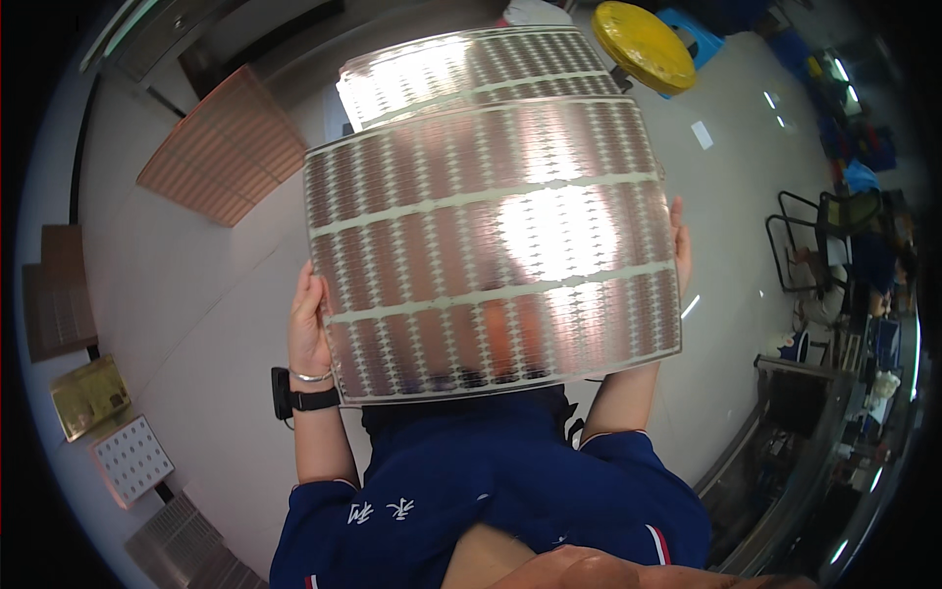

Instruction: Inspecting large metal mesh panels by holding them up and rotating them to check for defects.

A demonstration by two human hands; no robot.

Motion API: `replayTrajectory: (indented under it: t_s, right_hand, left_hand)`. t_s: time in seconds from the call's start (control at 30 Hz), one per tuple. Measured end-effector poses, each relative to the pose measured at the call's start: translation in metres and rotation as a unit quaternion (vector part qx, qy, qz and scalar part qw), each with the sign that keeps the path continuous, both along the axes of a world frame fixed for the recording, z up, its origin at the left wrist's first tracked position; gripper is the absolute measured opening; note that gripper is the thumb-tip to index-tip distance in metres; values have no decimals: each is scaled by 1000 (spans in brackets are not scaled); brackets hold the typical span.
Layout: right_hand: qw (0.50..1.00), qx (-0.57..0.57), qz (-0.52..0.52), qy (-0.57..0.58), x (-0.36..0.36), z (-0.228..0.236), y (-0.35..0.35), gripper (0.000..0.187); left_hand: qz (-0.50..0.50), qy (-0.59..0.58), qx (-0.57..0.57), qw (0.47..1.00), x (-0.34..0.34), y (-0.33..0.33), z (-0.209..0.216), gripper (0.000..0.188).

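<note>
A large, shiny copper-coloured circuit board panel [422, 245] with pale bands and a repeated fine pattern is held up in front of my body. My left hand [310, 329] grips its left edge, thumb side showing and the other fingers partly hidden behind it. On the opposite edge my right hand [681, 245] holds the panel, with only some fingers in sight past the rim. Bright glare covers part of the surface. Just beyond its far edge lies a similar patterned panel [530, 64], perhaps the top of a stack, partly covered by the held one.
A copper-toned panel [226, 147] stands tilted at the far left. A yellow round-topped stool [643, 44] is at the far right, near a blue stool [697, 37]. Several boards, including a white dotted one [132, 459], line the left wall. A chair [824, 231] stands right.
</note>
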State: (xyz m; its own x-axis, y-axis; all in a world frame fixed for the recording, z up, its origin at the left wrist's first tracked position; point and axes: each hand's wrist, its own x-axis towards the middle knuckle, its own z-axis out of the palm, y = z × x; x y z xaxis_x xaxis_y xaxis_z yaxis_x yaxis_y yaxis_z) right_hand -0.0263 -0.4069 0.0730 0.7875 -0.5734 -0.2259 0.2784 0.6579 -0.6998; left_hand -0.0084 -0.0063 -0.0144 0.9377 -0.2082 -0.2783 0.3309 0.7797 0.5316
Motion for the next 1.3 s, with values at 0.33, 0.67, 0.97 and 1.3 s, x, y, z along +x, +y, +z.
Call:
replayTrajectory:
  t_s: [0.33, 0.67, 0.97, 1.3]
  right_hand:
    - [997, -6, 68, -37, 13, -3, 1, 41]
    - [984, -63, 165, 35, 7, 9, -1, 49]
    - [931, -207, 301, 6, 6, -1, -23, 50]
    - [900, -322, 281, 87, 4, -7, -27, 47]
  left_hand:
    - [117, 97, 170, 974, -6, 1, 7, 37]
    - [119, 65, 189, 973, -5, 6, -5, 36]
    - [162, 35, 188, 968, -7, 15, 0, 31]
    - [149, -12, 90, 985, -11, 23, 4, 28]
